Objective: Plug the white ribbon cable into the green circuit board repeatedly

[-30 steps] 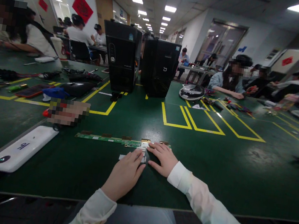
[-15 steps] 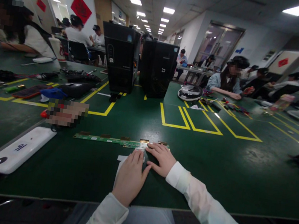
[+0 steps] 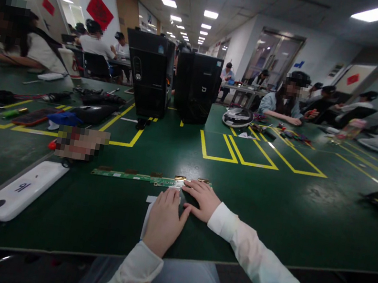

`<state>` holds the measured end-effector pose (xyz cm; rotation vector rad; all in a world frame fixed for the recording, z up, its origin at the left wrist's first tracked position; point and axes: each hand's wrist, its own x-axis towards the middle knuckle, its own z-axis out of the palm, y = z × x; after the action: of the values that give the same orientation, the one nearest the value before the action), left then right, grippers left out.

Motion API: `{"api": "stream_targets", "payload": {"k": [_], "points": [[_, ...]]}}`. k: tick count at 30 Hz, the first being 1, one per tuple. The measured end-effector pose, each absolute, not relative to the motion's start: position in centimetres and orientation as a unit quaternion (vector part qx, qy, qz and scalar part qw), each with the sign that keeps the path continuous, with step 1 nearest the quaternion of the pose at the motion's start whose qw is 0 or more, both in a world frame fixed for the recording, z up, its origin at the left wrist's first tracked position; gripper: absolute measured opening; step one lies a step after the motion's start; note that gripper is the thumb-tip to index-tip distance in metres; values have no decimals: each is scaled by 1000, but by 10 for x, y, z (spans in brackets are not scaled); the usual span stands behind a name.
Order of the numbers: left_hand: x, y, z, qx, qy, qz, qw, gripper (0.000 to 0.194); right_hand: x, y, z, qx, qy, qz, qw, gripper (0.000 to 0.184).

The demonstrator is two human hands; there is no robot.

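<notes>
A long, narrow green circuit board [image 3: 125, 176] lies crosswise on the table, with gold-coloured tabs along its far edge. My left hand [image 3: 165, 220] is closed over a white flat cable [image 3: 152, 199], its fingertips at the board's near edge. Most of the cable is hidden under that hand; a strip shows along its left side. My right hand [image 3: 202, 200] rests over the right end of the board with its fingers stretched out and its thumb apart. The two thumbs nearly meet. What lies right under the fingertips is hidden.
Left of me lies a white power bank-like device [image 3: 21, 191] marked 16. Two black computer towers [image 3: 149, 74] stand ahead. Tools and cables [image 3: 102, 98] lie at far left, a round black-and-white object [image 3: 238, 118] at far right. A person [image 3: 286, 102] sits across the table.
The view has shifted slightly. Both hands stay at the same place on the board and cable, with hardly any visible movement.
</notes>
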<state>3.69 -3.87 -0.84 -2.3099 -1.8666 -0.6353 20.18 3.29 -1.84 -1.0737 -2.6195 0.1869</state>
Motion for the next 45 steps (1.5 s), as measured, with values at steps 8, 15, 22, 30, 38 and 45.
{"api": "stream_targets", "payload": {"k": [8, 15, 22, 30, 38, 45], "points": [[-9, -43, 0, -755, -596, -271, 48, 43, 201, 31, -20, -379, -912, 60, 145, 53], [-87, -55, -19, -716, -638, -276, 66, 45, 193, 25, -17, -363, -918, 30, 159, 48], [-92, -58, -26, -725, -640, -248, 55, 42, 176, 17, -16, -360, -922, 37, 135, 51], [-94, -58, -26, -729, -633, -259, 36, 42, 206, 18, -19, -376, -919, 30, 119, 49], [-91, -60, -22, -723, -632, -276, 26, 39, 331, 22, -33, -432, -889, -8, 154, 44], [-91, -59, -23, -727, -631, -269, 33, 40, 476, 5, -45, -573, -802, -22, 167, 51]]}}
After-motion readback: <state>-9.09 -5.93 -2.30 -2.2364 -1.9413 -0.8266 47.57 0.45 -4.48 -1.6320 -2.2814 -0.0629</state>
